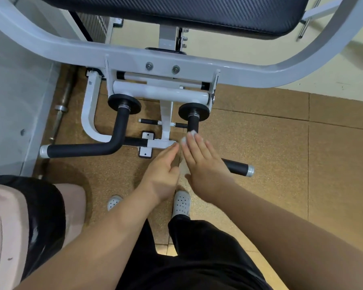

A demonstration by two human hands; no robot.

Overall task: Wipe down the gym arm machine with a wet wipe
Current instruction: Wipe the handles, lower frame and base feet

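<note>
The arm machine has a white curved frame [134,59] and a black pad [197,11] at the top. Two black L-shaped handles hang below it. My right hand [203,162] lies with straight fingers over the right handle [193,122] and presses a white wet wipe [190,136] against it; the wipe shows at my fingertips. The handle's end [239,167] sticks out to the right of my hand. Just left of it, my left hand [162,170] hovers with relaxed fingers and holds nothing. The left handle [82,149] is untouched.
A metal barbell bar [61,107] lies on the brown floor by the grey wall at left. A pink-and-black padded seat [19,216] sits at lower left. My white shoes [181,201] stand below the handles. Open floor tiles spread to the right.
</note>
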